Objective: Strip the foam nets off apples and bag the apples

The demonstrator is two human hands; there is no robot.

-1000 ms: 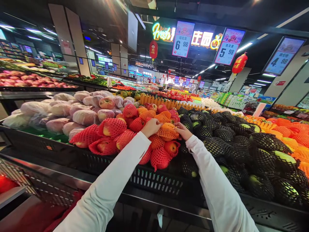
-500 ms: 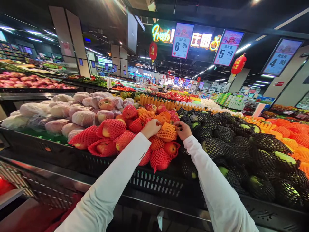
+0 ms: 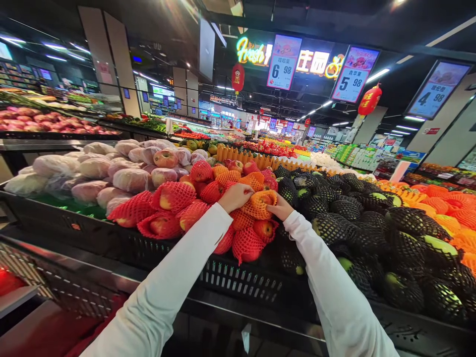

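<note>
An apple in an orange foam net (image 3: 261, 206) sits on the pile between my two hands, its bare skin showing at the top right. From its left side, my left hand (image 3: 235, 197) pinches at the edge of this net; the fingertips are partly hidden. My right hand (image 3: 281, 207) grips the apple from the right, thumb and fingers against the net. Around them lie several apples in red foam nets (image 3: 174, 197). Just below is another apple (image 3: 265, 229) in red net, its top showing.
A black crate (image 3: 238, 282) edges the display in front. Plastic-wrapped apples (image 3: 132, 180) lie to the left. Green fruit in black foam nets (image 3: 332, 228) fills the right, with orange-netted fruit (image 3: 464, 218) beyond. Price screens (image 3: 284, 62) and red lanterns (image 3: 370, 99) hang overhead.
My right hand has shifted slightly left and closed on the apple. The apple has turned, so more bare skin shows through its net. My left hand stays close beside it.
</note>
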